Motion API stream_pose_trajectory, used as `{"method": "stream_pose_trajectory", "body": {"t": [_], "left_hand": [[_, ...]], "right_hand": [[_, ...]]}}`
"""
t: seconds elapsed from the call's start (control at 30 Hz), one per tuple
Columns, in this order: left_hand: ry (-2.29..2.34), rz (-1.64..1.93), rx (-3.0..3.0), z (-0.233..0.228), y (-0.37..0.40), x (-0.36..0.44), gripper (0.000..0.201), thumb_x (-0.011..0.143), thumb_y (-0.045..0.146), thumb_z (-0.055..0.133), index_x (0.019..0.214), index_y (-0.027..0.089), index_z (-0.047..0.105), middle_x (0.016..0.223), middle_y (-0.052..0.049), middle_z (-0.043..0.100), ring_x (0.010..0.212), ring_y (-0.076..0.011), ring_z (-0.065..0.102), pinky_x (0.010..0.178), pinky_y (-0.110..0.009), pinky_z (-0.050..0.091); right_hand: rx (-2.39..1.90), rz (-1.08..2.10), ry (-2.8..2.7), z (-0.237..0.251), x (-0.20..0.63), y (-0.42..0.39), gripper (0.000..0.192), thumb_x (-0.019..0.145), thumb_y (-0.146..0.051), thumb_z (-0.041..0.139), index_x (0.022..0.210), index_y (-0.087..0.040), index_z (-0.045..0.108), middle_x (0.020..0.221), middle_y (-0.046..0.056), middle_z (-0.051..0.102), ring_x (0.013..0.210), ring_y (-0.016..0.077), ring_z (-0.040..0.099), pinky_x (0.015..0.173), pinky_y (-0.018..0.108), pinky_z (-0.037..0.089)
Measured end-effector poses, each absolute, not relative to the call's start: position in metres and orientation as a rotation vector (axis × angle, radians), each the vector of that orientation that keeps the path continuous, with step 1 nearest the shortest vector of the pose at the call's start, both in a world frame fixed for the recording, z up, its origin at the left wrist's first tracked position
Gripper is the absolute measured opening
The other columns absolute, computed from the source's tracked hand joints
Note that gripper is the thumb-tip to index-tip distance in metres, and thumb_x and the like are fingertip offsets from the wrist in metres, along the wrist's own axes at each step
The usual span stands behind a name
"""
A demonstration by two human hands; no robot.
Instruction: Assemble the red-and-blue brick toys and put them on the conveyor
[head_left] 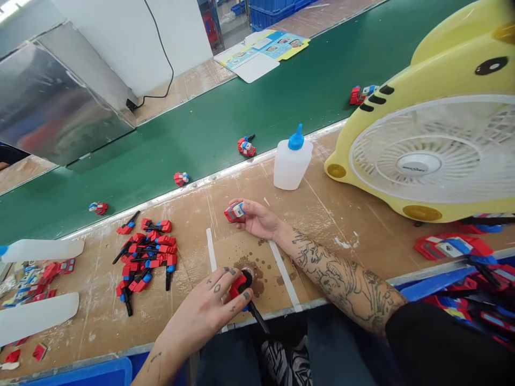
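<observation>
Head view: the left hand sits at the near edge of the table, fingers curled around a red toy part with a black stick poking out toward the near side. Most of that part is hidden under the fingers, so its shape is hard to read. It's right over a brown stained patch. The right hand lies a bit farther in, pinching a small red, white and blue toy piece at the fingertips. A pile of red parts is to the left, and a glue bottle with a blue cap stands beyond. The yellow fan on the right is cut off by the frame. More little toys ride the green belt, too small to make out.
</observation>
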State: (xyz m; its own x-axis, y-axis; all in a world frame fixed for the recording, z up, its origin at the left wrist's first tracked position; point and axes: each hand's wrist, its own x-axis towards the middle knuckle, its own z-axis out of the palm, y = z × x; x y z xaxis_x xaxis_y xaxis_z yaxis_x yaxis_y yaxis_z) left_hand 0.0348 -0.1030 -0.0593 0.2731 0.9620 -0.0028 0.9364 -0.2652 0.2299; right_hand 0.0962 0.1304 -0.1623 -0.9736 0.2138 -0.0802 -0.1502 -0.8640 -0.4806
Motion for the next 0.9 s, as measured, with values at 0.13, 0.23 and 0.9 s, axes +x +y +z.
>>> {"method": "stream_pose_trajectory", "body": {"t": [0.13, 0.23, 0.9], "left_hand": [[1.740, 0.036, 2.432, -0.059, -0.096, 0.038, 0.041, 0.093, 0.005, 0.045, 0.127, 0.022, 0.059, 0.126, -0.015, 0.057, 0.105, -0.0240, 0.057, 0.084, -0.038, 0.056], [1.725, -0.008, 2.423, -0.064, -0.094, 0.039, 0.043, 0.092, 0.005, 0.045, 0.129, 0.023, 0.058, 0.123, -0.013, 0.057, 0.104, -0.0242, 0.055, 0.084, -0.038, 0.056], [1.807, 2.039, 0.512, -0.114, -0.069, 0.009, 0.047, 0.066, 0.025, 0.087, 0.110, 0.025, 0.072, 0.107, -0.006, 0.072, 0.098, -0.0182, 0.067, 0.088, -0.028, 0.053]], "right_hand": [[-0.168, 2.858, -0.714, -0.162, 0.096, 0.130, 0.044, 0.072, -0.033, 0.082, 0.108, -0.018, 0.063, 0.099, 0.006, 0.073, 0.084, 0.0181, 0.070, 0.065, 0.023, 0.053], [-0.152, 2.867, -0.702, -0.163, 0.096, 0.130, 0.042, 0.073, -0.033, 0.082, 0.108, -0.019, 0.063, 0.100, 0.006, 0.072, 0.085, 0.0179, 0.070, 0.065, 0.023, 0.053], [-0.129, 2.805, -0.904, -0.160, 0.096, 0.119, 0.055, 0.061, -0.019, 0.089, 0.111, -0.023, 0.067, 0.103, 0.002, 0.069, 0.085, 0.0146, 0.066, 0.077, 0.025, 0.052]]}}
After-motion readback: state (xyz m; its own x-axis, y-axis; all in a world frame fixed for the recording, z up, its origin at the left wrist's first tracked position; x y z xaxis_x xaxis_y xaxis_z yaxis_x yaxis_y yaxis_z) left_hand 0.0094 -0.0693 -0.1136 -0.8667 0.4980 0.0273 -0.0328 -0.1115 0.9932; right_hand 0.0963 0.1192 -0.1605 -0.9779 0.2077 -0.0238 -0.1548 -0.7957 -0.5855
